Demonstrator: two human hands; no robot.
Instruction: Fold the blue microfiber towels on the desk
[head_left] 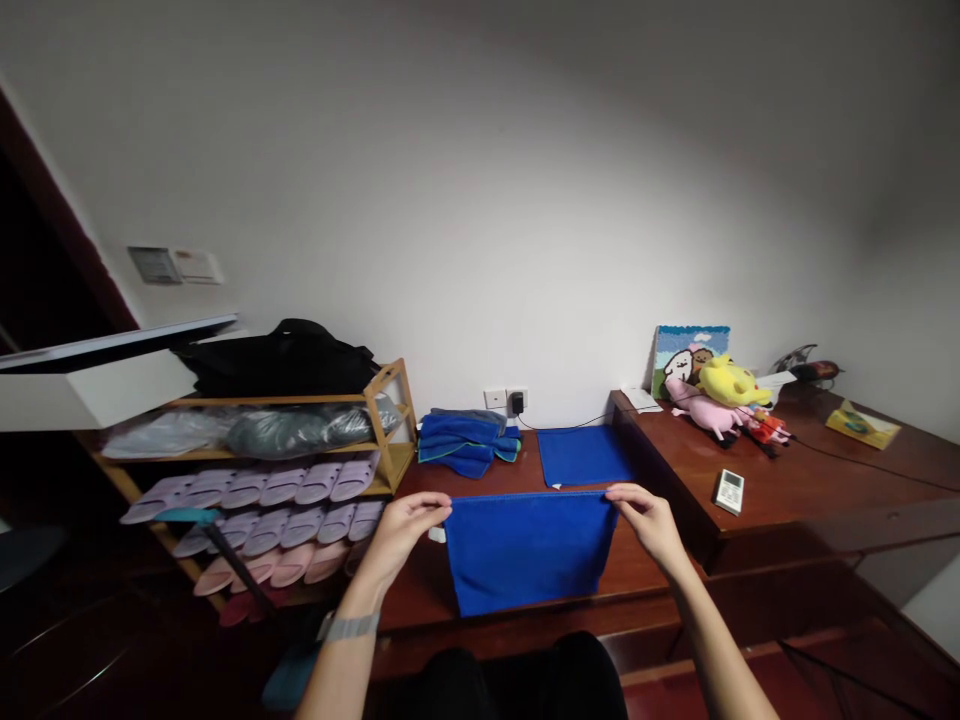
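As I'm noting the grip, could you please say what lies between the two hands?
The head view shows a blue cloth stretched from left hand to right hand, each pinching an upper corner.

Head-worn view, forward and down

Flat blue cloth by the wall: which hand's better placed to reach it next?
Right hand, probably: it's nearer the flat cloth. Left hand is nearer the crumpled cloths; both pinch corners of the held cloth.

I have my left hand (412,520) in a fingertip pinch, well apart from my right hand (649,517), which pinches likewise, about level. Below them, my left forearm (341,668) and right forearm (718,640) slant upward and inward.
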